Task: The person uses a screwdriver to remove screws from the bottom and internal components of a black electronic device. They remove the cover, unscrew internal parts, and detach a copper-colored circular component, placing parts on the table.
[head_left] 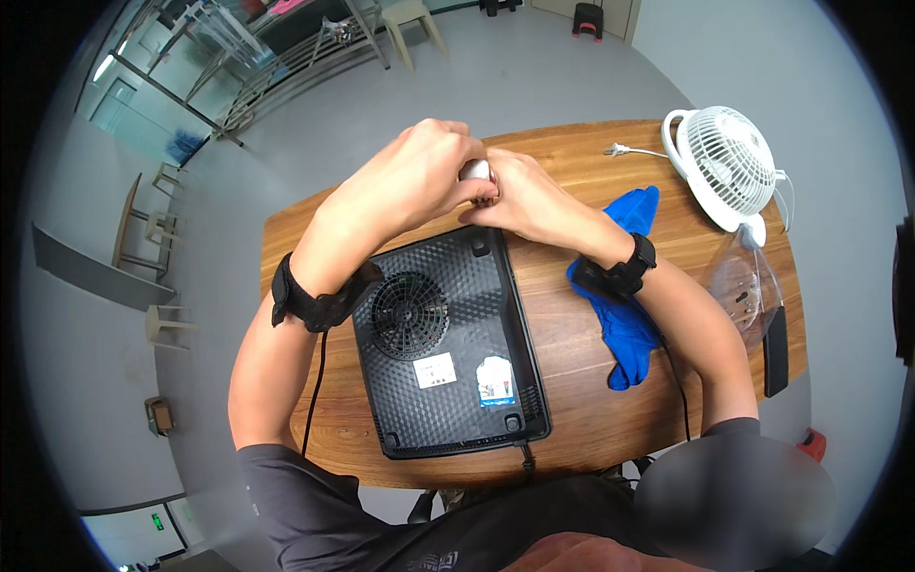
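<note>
My left hand (424,172) and my right hand (534,195) meet above the far edge of the table. Both are closed around a small white rounded object (474,171), mostly hidden by the fingers, so its kind cannot be made out. Just below them lies a black induction cooker (448,286), its underside up, with a round fan grille, small feet and two stickers. Its cord runs off the near edge. A crumpled blue cloth (624,329) rests on the wood beneath my right forearm.
On the wooden table (572,419), a white fan (729,157) lies at the far right, its plug (618,150) beside it. Nearer are a clear plastic bottle (748,286) and a black bar-shaped item (776,353). Black straps with cables circle both wrists. Stools and metal racks stand beyond.
</note>
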{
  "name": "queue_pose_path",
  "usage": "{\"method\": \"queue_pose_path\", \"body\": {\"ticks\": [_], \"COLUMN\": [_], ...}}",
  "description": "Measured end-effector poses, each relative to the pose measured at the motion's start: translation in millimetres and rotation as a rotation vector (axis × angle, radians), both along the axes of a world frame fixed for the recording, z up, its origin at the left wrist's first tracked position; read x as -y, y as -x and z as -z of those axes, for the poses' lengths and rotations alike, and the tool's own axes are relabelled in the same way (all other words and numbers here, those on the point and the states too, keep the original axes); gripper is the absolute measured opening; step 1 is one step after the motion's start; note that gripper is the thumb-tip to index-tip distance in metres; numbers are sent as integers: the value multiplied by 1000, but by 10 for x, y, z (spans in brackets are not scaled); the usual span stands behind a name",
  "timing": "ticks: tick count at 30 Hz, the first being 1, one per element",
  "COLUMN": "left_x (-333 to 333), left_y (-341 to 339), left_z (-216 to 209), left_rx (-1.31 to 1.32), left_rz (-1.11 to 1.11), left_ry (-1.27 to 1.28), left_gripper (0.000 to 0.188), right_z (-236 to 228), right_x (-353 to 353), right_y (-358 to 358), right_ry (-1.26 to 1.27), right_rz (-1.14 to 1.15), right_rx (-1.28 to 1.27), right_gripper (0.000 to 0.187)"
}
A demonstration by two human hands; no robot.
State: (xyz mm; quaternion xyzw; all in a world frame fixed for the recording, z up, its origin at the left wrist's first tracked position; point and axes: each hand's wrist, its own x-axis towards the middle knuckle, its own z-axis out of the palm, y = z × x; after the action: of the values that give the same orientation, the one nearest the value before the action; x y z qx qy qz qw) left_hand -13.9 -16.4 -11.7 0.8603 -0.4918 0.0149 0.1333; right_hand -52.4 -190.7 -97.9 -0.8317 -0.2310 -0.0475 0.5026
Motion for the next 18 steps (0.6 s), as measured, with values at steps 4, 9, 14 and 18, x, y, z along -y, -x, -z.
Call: {"method": "queue_pose_path", "body": {"ticks": [4,9,14,18], "left_x": [67,102,190,18], "left_y": [-34,-64,17,33], "left_z": [65,82,-41,-84], "left_rx": [50,224,278,123], "left_rz": [-61,-158,-296,-124], "left_ry": [6,-109,-336,-82], "left_gripper": [32,43,51,33], "right_z": [124,284,275,234], "right_x": [-25,23,9,83], "right_y": [-25,-100,-82,-92], "right_ry": [-156,-78,-50,-15], "right_rz": [101,94,105,70], "right_rx": [22,39,98,16], "right_gripper": [32,29,22,22]}}
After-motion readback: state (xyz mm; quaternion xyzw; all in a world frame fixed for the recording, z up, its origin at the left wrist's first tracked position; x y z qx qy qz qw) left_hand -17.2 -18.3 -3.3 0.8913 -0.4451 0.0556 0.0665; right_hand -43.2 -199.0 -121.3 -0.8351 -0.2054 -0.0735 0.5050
